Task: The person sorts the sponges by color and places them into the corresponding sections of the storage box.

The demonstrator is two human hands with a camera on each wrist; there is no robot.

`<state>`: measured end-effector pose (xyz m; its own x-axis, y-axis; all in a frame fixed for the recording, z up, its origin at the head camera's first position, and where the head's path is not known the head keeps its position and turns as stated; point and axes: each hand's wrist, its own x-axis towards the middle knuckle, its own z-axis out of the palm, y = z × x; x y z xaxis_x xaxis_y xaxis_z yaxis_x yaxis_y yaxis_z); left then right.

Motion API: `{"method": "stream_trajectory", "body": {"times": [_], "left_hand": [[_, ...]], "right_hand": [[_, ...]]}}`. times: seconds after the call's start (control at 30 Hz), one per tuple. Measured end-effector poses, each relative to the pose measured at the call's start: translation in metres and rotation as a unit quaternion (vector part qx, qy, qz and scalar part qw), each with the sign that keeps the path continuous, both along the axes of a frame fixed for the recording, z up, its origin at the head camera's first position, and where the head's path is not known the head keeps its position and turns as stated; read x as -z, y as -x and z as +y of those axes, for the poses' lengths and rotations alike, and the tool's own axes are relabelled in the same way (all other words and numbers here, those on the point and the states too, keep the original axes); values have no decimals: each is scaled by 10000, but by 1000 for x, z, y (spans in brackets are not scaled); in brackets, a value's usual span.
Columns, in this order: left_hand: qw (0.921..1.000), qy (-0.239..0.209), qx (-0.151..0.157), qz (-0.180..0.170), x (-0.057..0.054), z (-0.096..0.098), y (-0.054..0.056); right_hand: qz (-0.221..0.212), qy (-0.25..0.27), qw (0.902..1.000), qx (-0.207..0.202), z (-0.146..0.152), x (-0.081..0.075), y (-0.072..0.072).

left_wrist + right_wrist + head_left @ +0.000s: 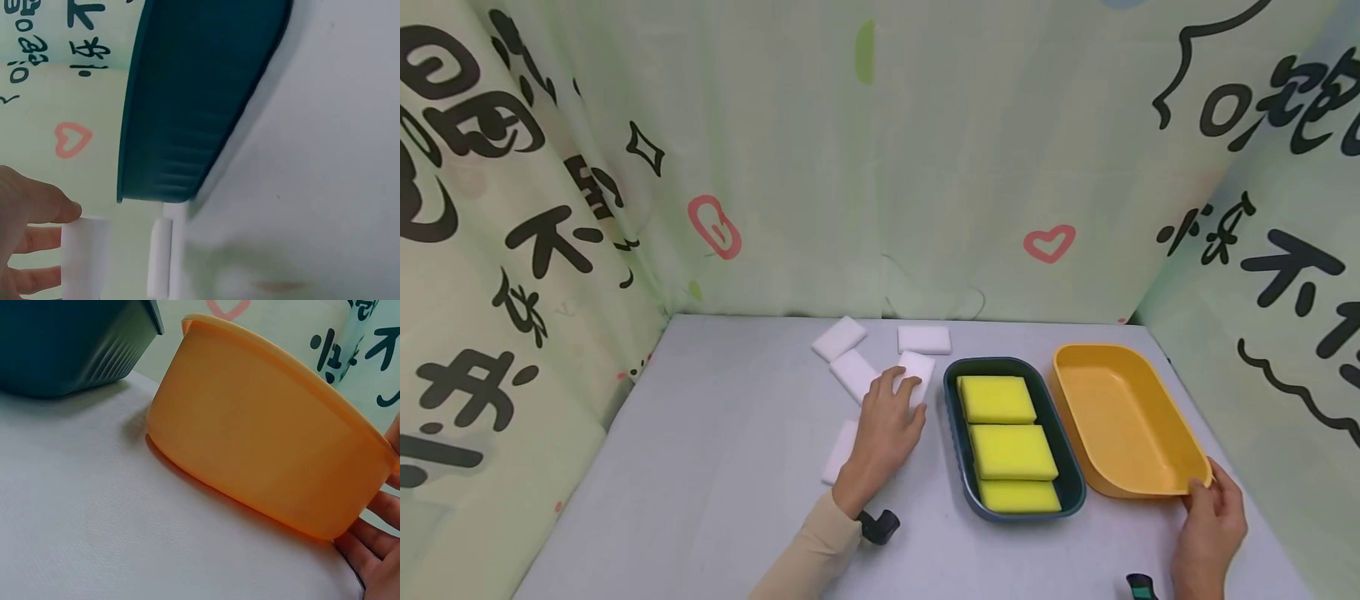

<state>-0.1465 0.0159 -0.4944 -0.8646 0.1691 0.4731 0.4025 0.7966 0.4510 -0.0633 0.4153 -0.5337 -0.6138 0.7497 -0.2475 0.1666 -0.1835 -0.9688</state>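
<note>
My left hand pinches a white sponge between thumb and fingers, over the back middle of the table. In the left wrist view the same white sponge stands upright within the grasp. With my right hand I hold the near right corner of a yellow-orange tray, thumb at the rim and fingers along the outer wall. The right wrist view shows the fingers against the tray's outer wall, low by the table. The tray's inside is bare.
Between the hands stands a dark teal tray holding three yellow sponges. Several more white sponges lie around my left hand, one at the back and one partly hidden beside the wrist. Printed curtains enclose the table.
</note>
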Motion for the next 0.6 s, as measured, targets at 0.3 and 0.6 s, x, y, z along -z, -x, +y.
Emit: {"method": "stream_trajectory", "body": {"times": [0.3,0.6], "left_hand": [[9992,310,201,118,-18,15,3],[9973,549,449,168,-37,36,5]], "right_hand": [[-82,-56,9999,-13,-2,-2,-1],[-131,-116,9998,-10,-2,-3,-1]]}}
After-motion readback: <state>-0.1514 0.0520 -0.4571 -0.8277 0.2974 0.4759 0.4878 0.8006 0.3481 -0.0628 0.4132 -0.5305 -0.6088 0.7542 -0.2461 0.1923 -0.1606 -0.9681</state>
